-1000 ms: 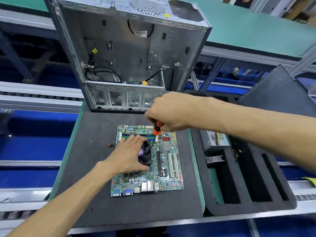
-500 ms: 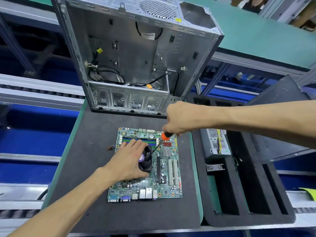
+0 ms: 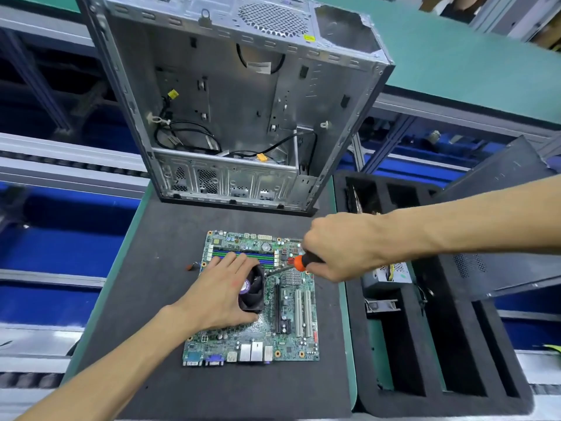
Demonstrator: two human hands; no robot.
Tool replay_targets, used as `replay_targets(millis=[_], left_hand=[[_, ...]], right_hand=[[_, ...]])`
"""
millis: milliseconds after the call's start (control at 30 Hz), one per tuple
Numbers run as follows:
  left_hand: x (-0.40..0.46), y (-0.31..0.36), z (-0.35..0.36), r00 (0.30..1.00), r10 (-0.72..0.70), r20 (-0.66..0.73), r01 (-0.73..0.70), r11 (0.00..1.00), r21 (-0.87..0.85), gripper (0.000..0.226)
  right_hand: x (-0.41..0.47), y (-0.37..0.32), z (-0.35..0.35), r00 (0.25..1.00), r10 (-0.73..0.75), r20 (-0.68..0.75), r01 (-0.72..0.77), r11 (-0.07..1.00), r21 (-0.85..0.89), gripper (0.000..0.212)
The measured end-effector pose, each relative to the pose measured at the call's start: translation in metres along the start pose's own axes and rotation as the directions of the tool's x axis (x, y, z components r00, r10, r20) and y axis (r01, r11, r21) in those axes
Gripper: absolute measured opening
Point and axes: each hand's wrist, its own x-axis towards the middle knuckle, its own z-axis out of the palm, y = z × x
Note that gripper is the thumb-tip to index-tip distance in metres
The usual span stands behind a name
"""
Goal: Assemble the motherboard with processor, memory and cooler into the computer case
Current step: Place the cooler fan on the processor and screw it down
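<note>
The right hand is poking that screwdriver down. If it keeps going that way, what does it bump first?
Probably the cooler fan: the right hand aims the screwdriver down-left, its tip at the fan's upper right corner on the motherboard. Depth is unclear.

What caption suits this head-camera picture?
Left hand steadies the cooler fan on the motherboard while right hand works a screwdriver.
</note>
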Motion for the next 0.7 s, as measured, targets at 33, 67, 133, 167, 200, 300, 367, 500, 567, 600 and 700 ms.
replay_targets(millis=[33,67,133,167,200,300,367,500,567,600,700], left_hand=[[-0.001,0.000,0.000,1.000,0.002,-0.005,-0.002,1.000,-0.002,0.096],[-0.001,0.001,0.000,1.000,0.005,-0.012,-0.005,1.000,-0.002,0.096],[-0.001,0.002,0.000,0.999,0.009,-0.033,-0.009,1.000,0.009,0.096],[-0.001,0.003,0.000,0.999,0.010,-0.044,-0.010,1.000,0.016,0.095],[-0.001,0.004,0.000,0.999,0.010,-0.053,-0.008,1.000,0.024,0.095],[-0.001,0.007,-0.002,0.999,0.003,-0.050,-0.001,0.999,0.046,0.094],[-0.001,0.008,-0.004,0.999,0.004,-0.046,-0.001,0.998,0.061,0.094],[-0.003,0.012,-0.005,0.998,-0.015,-0.059,0.021,0.996,0.091,0.093],[-0.002,0.015,-0.005,0.998,-0.031,-0.060,0.037,0.994,0.102,0.094],[-0.002,0.016,-0.005,0.997,-0.034,-0.066,0.041,0.993,0.109,0.095],[-0.003,0.017,-0.003,0.995,-0.037,-0.093,0.047,0.993,0.112,0.094]], right_hand=[[0.003,0.001,0.002,0.987,0.131,0.095,-0.153,0.949,0.277,0.037],[0.008,0.003,0.004,0.945,0.221,0.243,-0.320,0.783,0.534,0.039],[0.022,0.008,0.002,0.812,0.198,0.549,-0.584,0.287,0.760,0.037],[0.027,0.012,0.000,0.749,0.136,0.648,-0.661,0.100,0.744,0.035],[0.031,0.015,-0.002,0.703,0.087,0.705,-0.708,0.000,0.706,0.034],[0.040,0.024,-0.010,0.681,0.077,0.728,-0.732,0.117,0.672,0.028],[0.042,0.022,-0.015,0.757,0.118,0.643,-0.635,0.366,0.680,0.029],[0.028,0.003,-0.024,0.981,-0.015,0.194,-0.002,0.996,0.085,0.022],[0.020,-0.006,-0.026,0.959,-0.279,0.052,0.277,0.881,-0.384,0.027],[0.018,-0.010,-0.026,0.928,-0.368,0.058,0.350,0.807,-0.477,0.030],[0.022,-0.016,-0.025,0.925,-0.377,0.044,0.359,0.830,-0.427,0.033]])
